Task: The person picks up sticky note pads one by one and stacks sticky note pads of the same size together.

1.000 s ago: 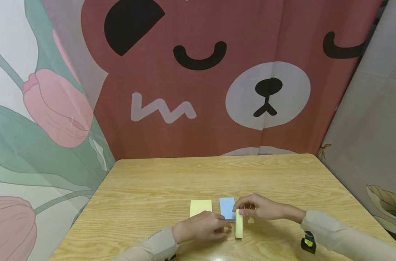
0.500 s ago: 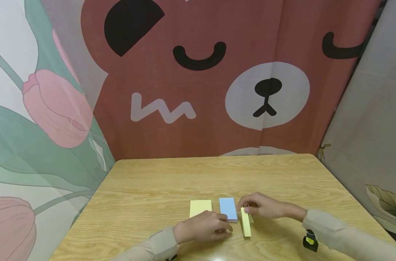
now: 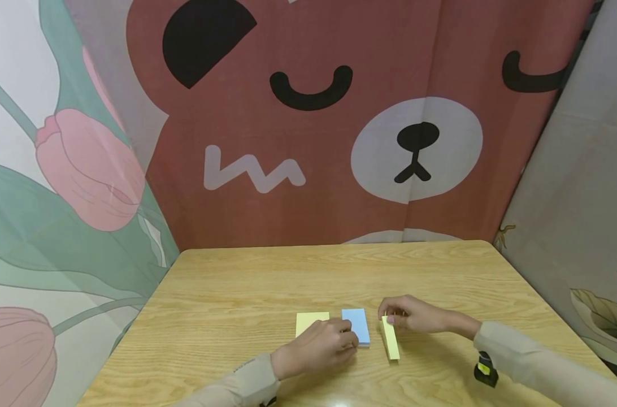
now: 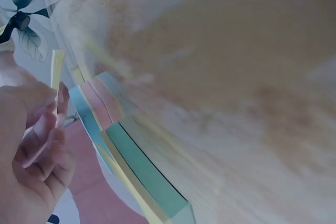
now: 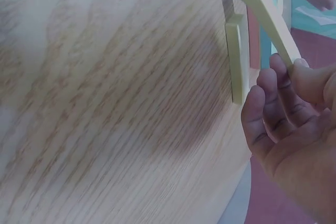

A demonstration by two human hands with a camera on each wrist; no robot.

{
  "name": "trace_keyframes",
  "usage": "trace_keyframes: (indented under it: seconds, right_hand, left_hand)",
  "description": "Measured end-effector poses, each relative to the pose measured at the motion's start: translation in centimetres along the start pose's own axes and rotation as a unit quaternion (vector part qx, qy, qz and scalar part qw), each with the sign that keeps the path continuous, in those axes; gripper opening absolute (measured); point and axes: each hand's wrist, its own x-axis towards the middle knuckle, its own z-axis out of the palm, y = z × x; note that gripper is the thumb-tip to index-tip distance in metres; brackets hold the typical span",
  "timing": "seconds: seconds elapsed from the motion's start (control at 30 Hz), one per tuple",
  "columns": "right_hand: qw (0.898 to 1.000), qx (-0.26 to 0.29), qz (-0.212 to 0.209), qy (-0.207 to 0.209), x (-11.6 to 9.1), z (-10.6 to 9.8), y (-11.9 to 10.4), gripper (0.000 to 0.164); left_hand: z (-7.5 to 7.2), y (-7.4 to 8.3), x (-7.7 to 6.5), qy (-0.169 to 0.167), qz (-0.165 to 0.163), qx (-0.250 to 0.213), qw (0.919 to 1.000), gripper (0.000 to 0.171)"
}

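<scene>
In the head view my right hand [image 3: 412, 314] pinches a narrow yellow sticky-note pad [image 3: 391, 340] by its far end, tilted above the table. The right wrist view shows the yellow pad [image 5: 270, 19] between thumb and fingers. My left hand [image 3: 322, 346] holds nothing that I can see; its fingers curl loosely beside a blue sticky-note pad [image 3: 356, 327], and I cannot tell if they touch it. A wider yellow sticky-note pad [image 3: 310, 322] lies partly hidden behind that hand. Green [image 4: 147, 166] and pink [image 4: 97, 98] pad edges show in the left wrist view.
Another narrow yellow pad [image 5: 237, 59] lies on the wooden table [image 3: 227, 294], close to the right hand's fingers. Printed cloth [image 3: 308, 215] hangs behind the table's far edge, with more cloth at both sides.
My right hand has carried the narrow yellow pad right and slightly away, off the blue pad's side, tilting it. The left hand's fingers have drawn in a little, close to the blue pad.
</scene>
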Motion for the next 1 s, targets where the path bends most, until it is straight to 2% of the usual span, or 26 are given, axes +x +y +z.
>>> trace_keyframes:
  seconds: [0.17, 0.4, 0.67, 0.9, 1.0]
  right_hand:
    - [1.000, -0.010, 0.017, 0.009, -0.1, -0.2, 0.8, 0.016]
    - [1.000, -0.005, 0.019, 0.005, -0.1, -0.5, 1.6, 0.018]
    - [0.999, -0.029, 0.036, 0.022, 0.1, -0.6, 2.1, 0.018]
    - [0.993, -0.093, 0.050, 0.048, 0.3, -0.5, 2.5, 0.018]
    - [0.992, -0.101, 0.054, 0.055, 0.4, -0.3, 2.6, 0.018]
  left_hand:
    - [0.0, -0.3, 0.0, 0.012, -0.017, 0.016, 0.9996, 0.005]
    - [-0.1, -0.4, -0.1, -0.011, -0.040, 0.029, 0.9987, 0.009]
    - [0.2, -0.6, -0.3, -0.019, -0.033, 0.038, 0.9985, 0.005]
    - [0.3, -0.8, -0.5, -0.019, -0.021, 0.042, 0.9987, 0.006]
    - [0.2, -0.8, -0.5, -0.020, -0.021, 0.044, 0.9986, 0.006]
